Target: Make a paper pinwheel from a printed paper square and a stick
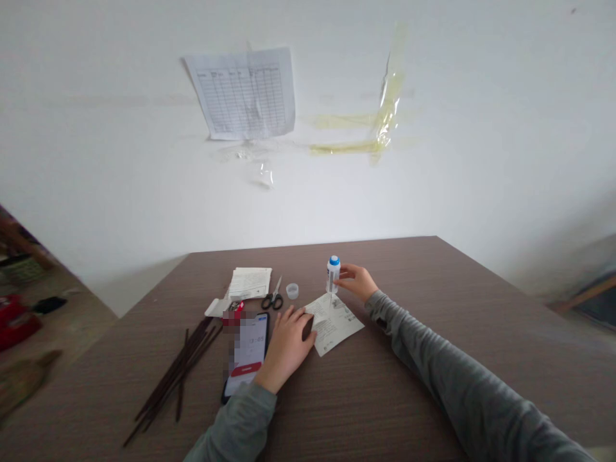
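Note:
A small white bottle with a blue cap stands upright at the far edge of a printed sheet. My right hand has its thumb and fingers on the bottle's right side. On the near left edge of that sheet rests my left hand, fingers stretched forward. A dark brown rounded patch shows between its thumb and forefinger; whether it is an object or the table I cannot tell. Just beyond this hand are a clear plastic cap and black-handled scissors. A phone with a lit screen lies left of it.
Several thin dark brown sticks lie at the left of the brown table. A stack of printed papers and a small red and white packet are behind the phone. A white wall with a taped sheet borders the table.

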The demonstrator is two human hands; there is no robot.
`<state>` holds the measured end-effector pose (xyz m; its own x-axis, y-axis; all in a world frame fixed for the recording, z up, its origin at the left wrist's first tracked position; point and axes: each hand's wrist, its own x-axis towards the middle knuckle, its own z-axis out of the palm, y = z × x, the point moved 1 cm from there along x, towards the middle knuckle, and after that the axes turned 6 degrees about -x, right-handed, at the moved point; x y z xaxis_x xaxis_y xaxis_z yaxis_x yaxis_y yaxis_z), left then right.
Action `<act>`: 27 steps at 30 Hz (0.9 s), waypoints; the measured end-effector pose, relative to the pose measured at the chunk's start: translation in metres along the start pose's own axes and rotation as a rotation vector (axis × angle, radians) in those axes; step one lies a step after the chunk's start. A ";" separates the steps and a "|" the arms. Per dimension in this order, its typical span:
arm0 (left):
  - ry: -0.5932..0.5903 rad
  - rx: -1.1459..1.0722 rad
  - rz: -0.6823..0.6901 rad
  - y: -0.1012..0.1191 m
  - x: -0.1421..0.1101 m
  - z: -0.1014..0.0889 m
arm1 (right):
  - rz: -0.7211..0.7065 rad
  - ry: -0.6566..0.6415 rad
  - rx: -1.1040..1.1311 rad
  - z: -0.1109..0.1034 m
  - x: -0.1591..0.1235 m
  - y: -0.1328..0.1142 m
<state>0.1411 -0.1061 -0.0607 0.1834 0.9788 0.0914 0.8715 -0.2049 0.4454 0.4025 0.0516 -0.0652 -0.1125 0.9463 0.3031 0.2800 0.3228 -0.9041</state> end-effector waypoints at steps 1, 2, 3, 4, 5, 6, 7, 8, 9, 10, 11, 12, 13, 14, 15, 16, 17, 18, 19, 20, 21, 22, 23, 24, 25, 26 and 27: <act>-0.011 0.010 -0.008 0.001 0.000 -0.001 | 0.002 -0.010 -0.002 0.006 0.003 -0.001; -0.018 0.018 -0.016 0.001 0.000 -0.002 | 0.004 -0.020 -0.004 0.011 0.006 -0.002; -0.021 0.024 -0.023 0.001 0.000 -0.002 | 0.005 -0.028 -0.007 0.017 0.009 -0.003; -0.018 0.029 -0.031 0.000 0.000 -0.002 | 0.008 -0.040 -0.009 0.023 0.012 -0.004; -0.011 0.033 -0.037 0.000 0.000 -0.002 | 0.011 -0.051 -0.011 0.028 0.015 -0.005; -0.002 0.037 -0.042 -0.001 0.000 -0.002 | 0.015 -0.059 -0.013 0.033 0.017 -0.006; 0.007 0.043 -0.046 -0.002 0.000 -0.001 | 0.018 -0.069 -0.015 0.038 0.019 -0.006; 0.015 0.050 -0.049 -0.003 0.000 -0.001 | 0.023 -0.077 -0.018 0.043 0.021 -0.007; 0.021 0.057 -0.052 -0.003 0.000 -0.001 | 0.026 -0.084 -0.020 0.047 0.023 -0.008; 0.027 0.064 -0.053 -0.004 0.000 -0.002 | 0.028 -0.089 -0.022 0.051 0.024 -0.009; 0.032 0.069 -0.055 -0.004 -0.001 -0.002 | 0.029 -0.094 -0.023 0.055 0.025 -0.010; 0.034 0.073 -0.057 -0.004 -0.001 -0.003 | 0.029 -0.098 -0.023 0.058 0.027 -0.011; 0.034 0.077 -0.060 -0.004 -0.001 -0.004 | 0.029 -0.102 -0.023 0.062 0.028 -0.012; 0.033 0.083 -0.065 -0.004 -0.001 -0.004 | 0.028 -0.107 -0.023 0.065 0.029 -0.013; 0.030 0.089 -0.070 -0.003 -0.002 -0.005 | 0.028 -0.113 -0.023 0.068 0.030 -0.014; 0.027 0.094 -0.078 -0.002 -0.002 -0.006 | 0.028 -0.120 -0.023 0.071 0.030 -0.014; 0.027 0.097 -0.087 -0.001 -0.002 -0.007 | 0.027 -0.127 -0.023 0.073 0.031 -0.015; 0.028 0.096 -0.096 0.000 -0.003 -0.008 | 0.026 -0.133 -0.024 0.075 0.031 -0.015; 0.029 0.093 -0.104 0.001 -0.003 -0.009 | 0.025 -0.139 -0.024 0.077 0.031 -0.015; 0.027 0.092 -0.111 0.002 -0.003 -0.010 | 0.024 -0.144 -0.025 0.079 0.031 -0.015; 0.022 0.092 -0.116 0.003 -0.004 -0.011 | 0.022 -0.148 -0.027 0.080 0.030 -0.015; 0.018 0.095 -0.119 0.005 -0.004 -0.012 | 0.021 -0.152 -0.029 0.080 0.030 -0.014; 0.015 0.100 -0.122 0.006 -0.004 -0.012 | 0.019 -0.155 -0.033 0.081 0.029 -0.014; 0.013 0.106 -0.123 0.007 -0.005 -0.013 | 0.017 -0.159 -0.037 0.080 0.029 -0.013; 0.012 0.112 -0.125 0.008 -0.005 -0.014 | 0.016 -0.163 -0.043 0.080 0.028 -0.012; 0.010 0.118 -0.127 0.008 -0.005 -0.014 | 0.014 -0.166 -0.050 0.079 0.027 -0.011; 0.010 0.125 -0.128 0.008 -0.004 -0.014 | 0.013 -0.170 -0.058 0.078 0.027 -0.010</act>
<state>0.1411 -0.1121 -0.0450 0.0636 0.9967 0.0500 0.9374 -0.0768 0.3397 0.3227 0.0724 -0.0712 -0.2669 0.9354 0.2318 0.3364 0.3158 -0.8872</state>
